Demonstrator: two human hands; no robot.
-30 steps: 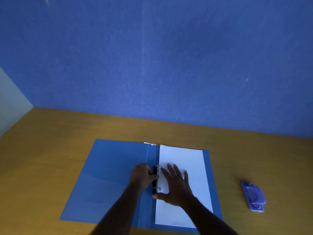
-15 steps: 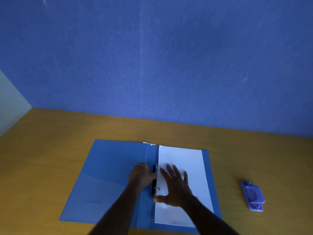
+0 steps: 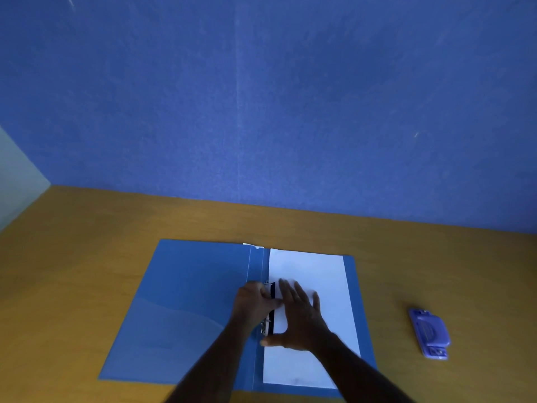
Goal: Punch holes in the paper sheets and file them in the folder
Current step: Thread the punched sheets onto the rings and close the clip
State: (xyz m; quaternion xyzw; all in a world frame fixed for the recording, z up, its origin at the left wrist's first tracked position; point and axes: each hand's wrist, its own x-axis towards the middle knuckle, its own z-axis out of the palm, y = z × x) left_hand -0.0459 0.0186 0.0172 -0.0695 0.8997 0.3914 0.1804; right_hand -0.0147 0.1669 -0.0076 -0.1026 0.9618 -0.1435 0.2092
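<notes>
A blue folder (image 3: 180, 301) lies open on the wooden desk. White paper sheets (image 3: 319, 274) lie on its right half, their left edge at the black ring clip (image 3: 272, 315) by the spine. My left hand (image 3: 252, 306) is curled over the clip, its fingers reaching across the black bar. My right hand (image 3: 299, 318) lies flat on the sheets with fingers spread, the thumb at the paper's left edge just below the clip.
A purple hole punch (image 3: 430, 334) lies on the desk (image 3: 72, 257) to the right of the folder. A blue partition wall (image 3: 261, 112) rises behind the desk, and a pale wall (image 3: 14, 181) stands at the left.
My left hand's fingers have slid further right over the clip bar. My right hand stays flat on the sheets. The view shifted slightly.
</notes>
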